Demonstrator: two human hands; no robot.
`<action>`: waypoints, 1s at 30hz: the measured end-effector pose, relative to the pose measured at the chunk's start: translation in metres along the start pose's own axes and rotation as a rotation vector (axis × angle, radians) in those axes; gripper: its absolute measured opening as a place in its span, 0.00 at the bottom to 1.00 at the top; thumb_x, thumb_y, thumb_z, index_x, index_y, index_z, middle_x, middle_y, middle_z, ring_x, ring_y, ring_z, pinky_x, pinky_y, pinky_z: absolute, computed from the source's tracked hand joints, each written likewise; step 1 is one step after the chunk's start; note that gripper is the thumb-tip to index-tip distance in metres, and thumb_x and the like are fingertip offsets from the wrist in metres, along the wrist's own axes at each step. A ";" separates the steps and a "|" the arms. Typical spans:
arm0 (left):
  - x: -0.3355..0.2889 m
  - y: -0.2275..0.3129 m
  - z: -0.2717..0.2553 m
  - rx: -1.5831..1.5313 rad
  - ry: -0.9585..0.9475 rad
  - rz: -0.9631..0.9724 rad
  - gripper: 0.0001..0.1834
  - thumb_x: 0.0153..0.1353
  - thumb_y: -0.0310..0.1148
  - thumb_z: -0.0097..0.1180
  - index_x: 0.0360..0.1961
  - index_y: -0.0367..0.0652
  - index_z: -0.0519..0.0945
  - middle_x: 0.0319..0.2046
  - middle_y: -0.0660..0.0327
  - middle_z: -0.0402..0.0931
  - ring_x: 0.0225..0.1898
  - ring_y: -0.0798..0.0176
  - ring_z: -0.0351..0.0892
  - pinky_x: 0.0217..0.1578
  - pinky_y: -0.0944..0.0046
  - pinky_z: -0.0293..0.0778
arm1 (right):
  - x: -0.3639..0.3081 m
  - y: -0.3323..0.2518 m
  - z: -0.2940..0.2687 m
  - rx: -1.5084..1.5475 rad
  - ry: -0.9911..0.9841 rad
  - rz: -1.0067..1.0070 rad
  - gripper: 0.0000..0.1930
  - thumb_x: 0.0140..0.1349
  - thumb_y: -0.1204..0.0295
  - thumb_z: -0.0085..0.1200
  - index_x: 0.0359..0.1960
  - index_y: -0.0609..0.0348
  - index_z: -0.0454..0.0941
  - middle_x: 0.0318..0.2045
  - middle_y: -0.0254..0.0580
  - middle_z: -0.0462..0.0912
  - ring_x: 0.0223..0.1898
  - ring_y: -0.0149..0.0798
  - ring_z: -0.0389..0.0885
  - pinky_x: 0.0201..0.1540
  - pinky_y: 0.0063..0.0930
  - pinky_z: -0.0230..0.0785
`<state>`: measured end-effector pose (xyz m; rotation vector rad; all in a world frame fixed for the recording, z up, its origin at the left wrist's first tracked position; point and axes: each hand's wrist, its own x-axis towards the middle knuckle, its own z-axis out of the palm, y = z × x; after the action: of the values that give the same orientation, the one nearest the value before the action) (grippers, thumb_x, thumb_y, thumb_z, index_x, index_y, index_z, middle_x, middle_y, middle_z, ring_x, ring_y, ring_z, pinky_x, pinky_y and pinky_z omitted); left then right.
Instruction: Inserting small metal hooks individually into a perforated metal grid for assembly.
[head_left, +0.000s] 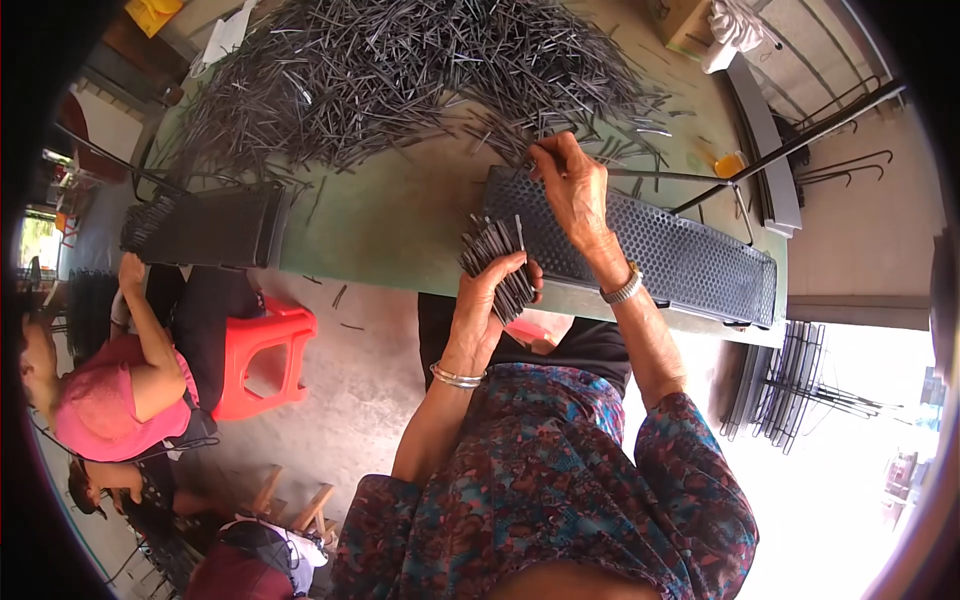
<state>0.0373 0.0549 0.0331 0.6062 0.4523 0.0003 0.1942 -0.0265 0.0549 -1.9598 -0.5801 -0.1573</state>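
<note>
My left hand point(480, 290) is wrapped round a bundle of thin dark strips point(488, 242), whose ends fan out above the thumb. Farther out and to the right, my right hand point(578, 195) has its thumb and forefinger pinched together at the near edge of a big heap of loose dark strips point(400, 75). What sits between those fingertips is too small to make out. Below the right hand lies a long black perforated rack point(660, 240), its face dotted with rows of small holes. The bundle is just left of this rack.
The green table point(375, 225) holds the heap and a second black rack point(200, 228) at left, with strips at its end. A co-worker point(120, 395) reaches there beside a red stool point(262, 365). A dark metal bar point(790, 145) crosses at right, near a yellow object point(728, 165).
</note>
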 end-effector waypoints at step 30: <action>0.001 0.001 0.004 0.005 -0.011 -0.038 0.13 0.61 0.33 0.58 0.44 0.39 0.77 0.31 0.54 0.80 0.29 0.61 0.81 0.30 0.61 0.81 | -0.004 -0.003 -0.009 -0.069 0.080 -0.042 0.05 0.62 0.75 0.55 0.35 0.64 0.75 0.21 0.37 0.80 0.20 0.25 0.77 0.24 0.20 0.69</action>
<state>0.0400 0.0539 0.0360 0.6019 0.4536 -0.0406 0.1906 -0.0343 0.0600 -1.9995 -0.5704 -0.2838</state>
